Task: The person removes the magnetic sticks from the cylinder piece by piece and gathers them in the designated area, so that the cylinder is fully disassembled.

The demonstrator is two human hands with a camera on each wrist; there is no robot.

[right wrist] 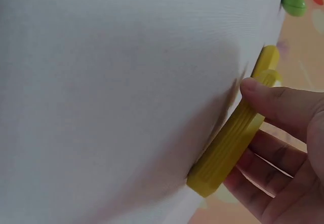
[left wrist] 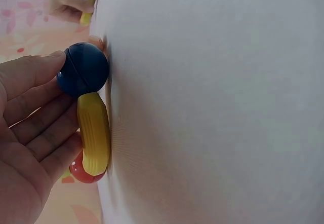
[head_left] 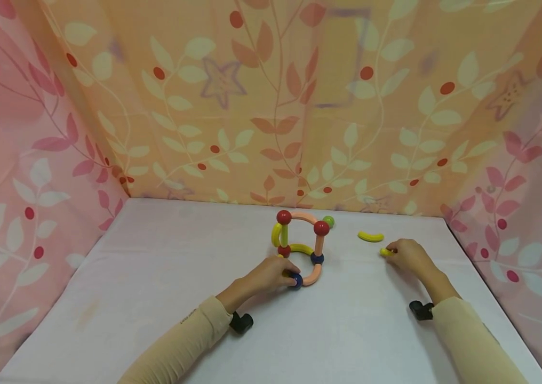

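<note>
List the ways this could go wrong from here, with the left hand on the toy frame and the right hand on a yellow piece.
1. The left hand steadies only the dark blue ball at the front corner of the ball-and-rod frame; a nudge might tip its upright side.
2. The right hand pinches the curved yellow ribbed rod against the white table, so it might slip.

Showing in red, navy and green balls joined by peach and yellow curved bars: a toy frame (head_left: 300, 246). Lying on a plain white tablecloth (head_left: 156, 277): two yellow bars (head_left: 371, 236). Hanging behind: peach and pink curtains (head_left: 252, 106) patterned with pale leaves and red berries. Covering both arms: beige sleeves (head_left: 180, 341).
</note>
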